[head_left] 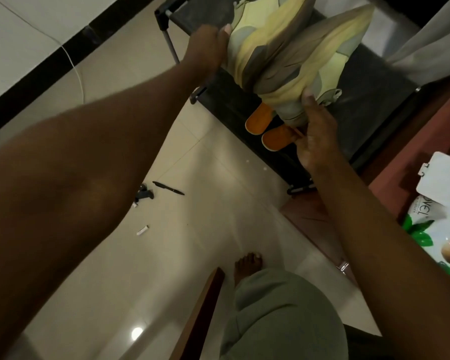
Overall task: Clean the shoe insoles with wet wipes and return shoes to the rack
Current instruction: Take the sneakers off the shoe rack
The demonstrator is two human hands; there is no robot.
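Two yellow, green and brown sneakers lie side by side above the top shelf of the black shoe rack [369, 105]. My left hand [208, 51] grips the outer side of the left sneaker [255, 40]. My right hand [315, 136] holds the near end of the right sneaker [330, 61], thumb up against it. A pair of orange shoes [260, 118] pokes out from the shelf below. The wet wipes pack [437, 229], white with green leaves, lies at the right edge on a reddish surface.
A black pen [168, 188], a small dark object [143, 194] and a white scrap [143, 230] lie on the cream tiled floor. My bare foot [247, 266] and grey-green trouser leg are below. A grey curtain [431, 40] hangs right of the rack.
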